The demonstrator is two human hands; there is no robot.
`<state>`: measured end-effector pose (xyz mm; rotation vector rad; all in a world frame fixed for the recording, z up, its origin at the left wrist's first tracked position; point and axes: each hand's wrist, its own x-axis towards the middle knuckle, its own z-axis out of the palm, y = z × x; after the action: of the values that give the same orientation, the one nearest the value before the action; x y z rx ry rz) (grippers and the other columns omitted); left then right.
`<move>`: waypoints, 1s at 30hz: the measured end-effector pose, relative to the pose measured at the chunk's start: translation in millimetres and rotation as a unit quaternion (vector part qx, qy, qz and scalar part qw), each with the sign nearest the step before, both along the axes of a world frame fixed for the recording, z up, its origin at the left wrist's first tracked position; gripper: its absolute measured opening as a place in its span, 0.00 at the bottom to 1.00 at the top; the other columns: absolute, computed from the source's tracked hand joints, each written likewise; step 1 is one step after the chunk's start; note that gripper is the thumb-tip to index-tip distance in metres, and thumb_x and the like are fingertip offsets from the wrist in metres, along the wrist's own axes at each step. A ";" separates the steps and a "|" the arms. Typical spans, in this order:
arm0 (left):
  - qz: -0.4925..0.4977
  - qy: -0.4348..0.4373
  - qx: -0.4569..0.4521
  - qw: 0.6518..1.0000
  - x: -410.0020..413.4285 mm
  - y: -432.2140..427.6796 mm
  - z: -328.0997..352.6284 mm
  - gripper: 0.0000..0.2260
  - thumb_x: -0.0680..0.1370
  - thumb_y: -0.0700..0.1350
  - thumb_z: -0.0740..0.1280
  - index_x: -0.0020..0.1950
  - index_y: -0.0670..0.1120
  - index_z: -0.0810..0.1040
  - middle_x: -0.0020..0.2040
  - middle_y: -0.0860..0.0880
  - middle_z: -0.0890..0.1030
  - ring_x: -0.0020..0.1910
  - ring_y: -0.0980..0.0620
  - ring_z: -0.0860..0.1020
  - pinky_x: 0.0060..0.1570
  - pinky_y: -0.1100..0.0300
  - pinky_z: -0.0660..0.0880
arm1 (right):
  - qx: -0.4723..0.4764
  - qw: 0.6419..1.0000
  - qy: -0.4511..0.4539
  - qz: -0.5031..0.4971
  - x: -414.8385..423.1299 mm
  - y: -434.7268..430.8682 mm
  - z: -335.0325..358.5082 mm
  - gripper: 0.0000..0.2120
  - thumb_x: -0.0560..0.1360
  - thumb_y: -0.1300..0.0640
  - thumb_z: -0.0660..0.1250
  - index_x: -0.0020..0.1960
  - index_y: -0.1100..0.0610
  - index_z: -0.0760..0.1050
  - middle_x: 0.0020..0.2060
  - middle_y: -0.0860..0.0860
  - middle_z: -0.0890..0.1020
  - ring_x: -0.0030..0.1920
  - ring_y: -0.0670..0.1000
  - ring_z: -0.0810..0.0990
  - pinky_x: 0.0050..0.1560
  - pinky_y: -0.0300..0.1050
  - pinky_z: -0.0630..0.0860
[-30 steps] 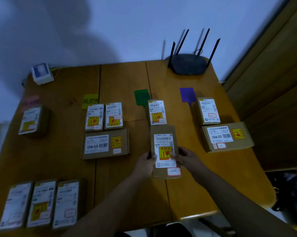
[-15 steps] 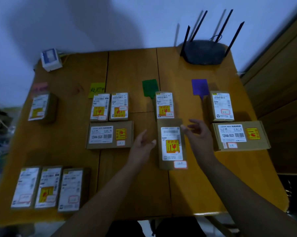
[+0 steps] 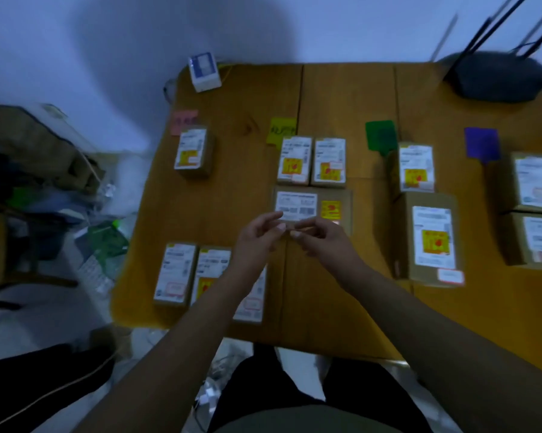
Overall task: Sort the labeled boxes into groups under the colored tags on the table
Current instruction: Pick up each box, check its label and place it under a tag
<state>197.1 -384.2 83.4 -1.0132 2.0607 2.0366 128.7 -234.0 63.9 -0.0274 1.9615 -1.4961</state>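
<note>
while table [image 3: 341,98] is carrying columns, each sitting below own colour tag so groups are reading at glance, tall box [image 3: 429,239] is resting under green tag [image 3: 380,137], wide box [image 3: 313,207] under yellow tag [image 3: 283,130]. row of three boxes [image 3: 210,264], likely unsorted, is waiting at near left edge. left hand [image 3: 257,239] and right hand [image 3: 323,242] are hovering over wide box's near edge, fingers loosely curled, tips nearly meeting, gripping nothing.
</note>
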 end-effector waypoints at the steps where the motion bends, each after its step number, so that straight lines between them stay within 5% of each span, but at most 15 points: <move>1: -0.007 -0.016 -0.012 1.000 13.1 -15.2 -5.7 0.14 0.82 0.45 0.70 0.68 0.49 0.80 0.61 0.46 0.83 0.59 0.49 0.82 0.46 0.62 0.76 | 0.024 1.000 -0.014 0.006 11.5 -12.0 -8.2 0.14 0.78 0.56 0.75 0.61 0.60 0.81 0.45 0.54 0.81 0.50 0.55 0.81 0.51 0.53 0.78; 5: -0.081 -0.066 -0.081 0.991 62.0 -68.2 -33.2 0.20 0.79 0.45 0.73 0.71 0.51 0.78 0.62 0.50 0.82 0.59 0.55 0.81 0.44 0.67 0.79 | 0.104 0.990 -0.097 0.020 55.9 -48.8 -38.9 0.24 0.77 0.53 0.76 0.70 0.56 0.74 0.52 0.55 0.81 0.50 0.55 0.82 0.46 0.50 0.77; 8: -0.180 -0.090 -0.221 0.954 87.0 -100.3 -50.0 0.28 0.76 0.48 0.76 0.75 0.54 0.73 0.68 0.51 0.77 0.67 0.50 0.75 0.61 0.52 0.77 | 0.148 0.983 -0.113 0.011 79.0 -62.9 -58.6 0.32 0.76 0.52 0.77 0.76 0.55 0.68 0.64 0.58 0.81 0.60 0.59 0.83 0.51 0.54 0.82; 13: -0.493 -0.147 -0.432 0.740 104.7 -145.2 -68.0 0.66 0.60 0.65 0.81 0.81 0.63 0.35 0.84 0.50 0.38 0.82 0.39 0.40 0.76 0.34 0.50 | 0.165 0.978 -0.122 -0.024 104.7 -76.0 -77.0 0.37 0.75 0.51 0.78 0.78 0.57 0.65 0.68 0.56 0.80 0.62 0.59 0.84 0.61 0.60 0.83; 15: -0.520 -0.138 -0.470 0.700 107.6 -152.8 -77.3 0.71 0.58 0.63 0.83 0.79 0.63 0.28 0.82 0.49 0.29 0.81 0.41 0.33 0.77 0.35 0.46 | 0.153 0.979 -0.130 -0.043 111.1 -79.0 -80.7 0.37 0.74 0.51 0.79 0.76 0.57 0.66 0.66 0.54 0.82 0.60 0.58 0.85 0.61 0.61 0.83; 19: -0.493 -0.083 -0.501 0.706 103.8 -152.7 -86.6 0.71 0.58 0.53 0.83 0.79 0.63 0.28 0.84 0.45 0.37 0.82 0.39 0.38 0.76 0.35 0.49 | 0.125 0.977 -0.152 -0.081 111.1 -80.0 -85.0 0.36 0.73 0.53 0.80 0.75 0.58 0.67 0.60 0.52 0.82 0.58 0.57 0.86 0.59 0.62 0.84; 26: -0.488 -0.017 -0.458 0.743 102.0 -151.2 -98.2 0.69 0.54 0.69 0.79 0.81 0.65 0.35 0.83 0.43 0.43 0.81 0.37 0.34 0.75 0.30 0.44 | 0.037 0.973 -0.179 -0.141 103.6 -65.0 -84.4 0.35 0.73 0.56 0.81 0.74 0.56 0.67 0.62 0.56 0.83 0.52 0.54 0.88 0.43 0.49 0.86; 30: -0.479 0.005 -0.467 0.743 106.8 -136.6 -102.3 0.66 0.57 0.71 0.77 0.82 0.64 0.38 0.84 0.46 0.40 0.81 0.39 0.33 0.76 0.32 0.47 | 0.031 0.975 -0.158 -0.153 102.1 -48.1 -86.1 0.32 0.71 0.55 0.82 0.70 0.55 0.71 0.60 0.54 0.85 0.53 0.53 0.88 0.47 0.51 0.87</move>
<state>303.9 -520.8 -18.9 0.1753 2.7207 0.4607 230.8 -282.1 -22.2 0.5311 1.8062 -1.5165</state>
